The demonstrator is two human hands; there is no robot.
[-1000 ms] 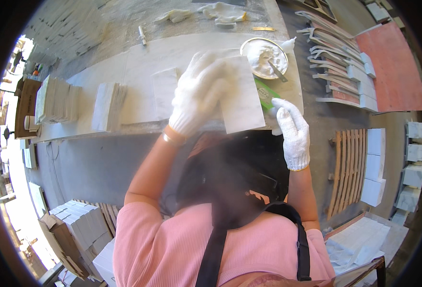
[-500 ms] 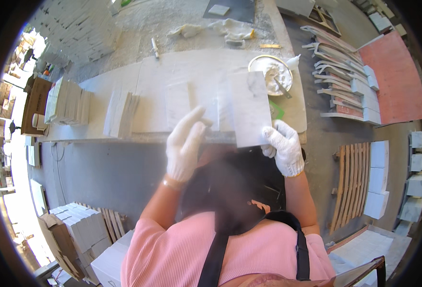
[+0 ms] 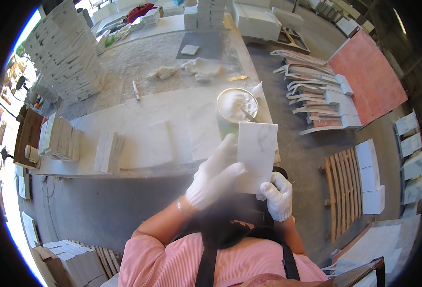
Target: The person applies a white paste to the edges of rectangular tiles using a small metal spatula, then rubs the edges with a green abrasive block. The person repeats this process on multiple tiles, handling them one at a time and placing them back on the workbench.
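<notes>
A white marble tile with grey veins (image 3: 257, 152) is held up in front of me, off the table. My right hand (image 3: 278, 195), in a white knit glove, grips its lower right corner, thumb on the face. Gloved too, my left hand (image 3: 215, 179) is at the tile's left side with fingers stretched and apart; motion blurs it, and I cannot tell whether the fingertips touch. Just beyond the tile stands a round tub of white paste (image 3: 233, 101), a flat-bladed tool (image 3: 248, 115) leaning in it. More tiles lie flat on the white worktop (image 3: 129, 112).
Tile stacks stand along the worktop: a small one (image 3: 108, 152), a thicker one (image 3: 60, 138) and a tall pile (image 3: 62, 52) farther back. Crumpled gloves (image 3: 202, 68) and a white marker-like stick (image 3: 136, 90) lie beyond. Wooden pallets (image 3: 347, 189) are on the floor at right.
My view has shifted, showing more of the far table. The tile is now closer to my body, still in my right hand. My left hand has moved right, up to the tile's left side.
</notes>
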